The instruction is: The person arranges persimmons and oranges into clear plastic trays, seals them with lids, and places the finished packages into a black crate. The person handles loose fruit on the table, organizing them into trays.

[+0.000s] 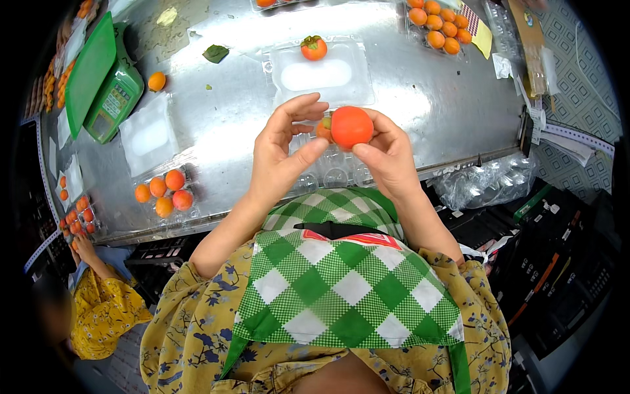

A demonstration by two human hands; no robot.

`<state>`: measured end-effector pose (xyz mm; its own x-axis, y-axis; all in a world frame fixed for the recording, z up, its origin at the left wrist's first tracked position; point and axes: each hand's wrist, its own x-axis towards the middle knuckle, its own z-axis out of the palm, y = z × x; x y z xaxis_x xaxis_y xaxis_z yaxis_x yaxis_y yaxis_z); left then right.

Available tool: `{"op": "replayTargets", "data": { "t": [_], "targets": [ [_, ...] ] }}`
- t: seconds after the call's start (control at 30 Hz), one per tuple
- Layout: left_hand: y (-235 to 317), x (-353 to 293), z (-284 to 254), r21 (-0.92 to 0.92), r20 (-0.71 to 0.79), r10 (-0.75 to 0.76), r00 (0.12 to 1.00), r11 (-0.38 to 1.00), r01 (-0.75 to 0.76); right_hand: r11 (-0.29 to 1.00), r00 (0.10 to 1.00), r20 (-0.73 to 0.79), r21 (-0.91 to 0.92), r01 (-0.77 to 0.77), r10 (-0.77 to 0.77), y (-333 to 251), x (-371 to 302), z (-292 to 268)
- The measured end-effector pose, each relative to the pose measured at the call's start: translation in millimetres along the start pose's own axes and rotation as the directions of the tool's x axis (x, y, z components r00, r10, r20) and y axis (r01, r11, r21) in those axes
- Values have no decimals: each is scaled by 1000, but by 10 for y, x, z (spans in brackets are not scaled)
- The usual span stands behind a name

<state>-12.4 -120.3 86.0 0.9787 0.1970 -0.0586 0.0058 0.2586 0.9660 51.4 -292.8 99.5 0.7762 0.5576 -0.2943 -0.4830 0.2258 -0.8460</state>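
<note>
My right hand (388,152) is closed around a smooth red-orange persimmon (352,127), thumb below it. My left hand (283,138) curves beside it with thumb and fingers apart. Between the left thumb and the fruit shows part of a second persimmon (324,129) with a greenish cap; the rest is hidden, and I cannot tell what supports it. Under my hands, at the table's near edge, sits a clear plastic tray with round hollows (335,176). Beyond them lies a clear container (321,73) with a white pad, a leafy-capped persimmon (314,48) at its far edge.
On the left of the metal table (226,128) are a green scale (108,98), a lone orange fruit (157,81) and a tray of orange fruit (165,192). More fruit (441,25) sits far right. Plastic packaging (485,180) lies at right. Another person's sleeve (108,318) shows lower left.
</note>
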Motion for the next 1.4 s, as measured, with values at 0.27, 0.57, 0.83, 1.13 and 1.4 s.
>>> {"op": "replayTargets", "data": {
  "t": [0.27,0.57,0.83,1.13,1.4],
  "targets": [
    [27,-35,42,358,95,237,967,898,-255,974,981,143,167,-156,132,82,-39,-16],
    [42,-23,68,470,124,477,870,744,-475,999,978,208,-29,-24,29,-94,-70,131],
    [13,-37,48,502,181,507,843,690,-522,994,986,161,-105,-12,29,-146,-83,210],
    [-33,-52,30,465,165,502,849,719,-516,994,974,225,-101,34,-10,-109,-62,130],
    [-21,-65,18,512,191,509,839,677,-528,991,980,201,-127,39,-13,-115,-62,181]
  ]
}}
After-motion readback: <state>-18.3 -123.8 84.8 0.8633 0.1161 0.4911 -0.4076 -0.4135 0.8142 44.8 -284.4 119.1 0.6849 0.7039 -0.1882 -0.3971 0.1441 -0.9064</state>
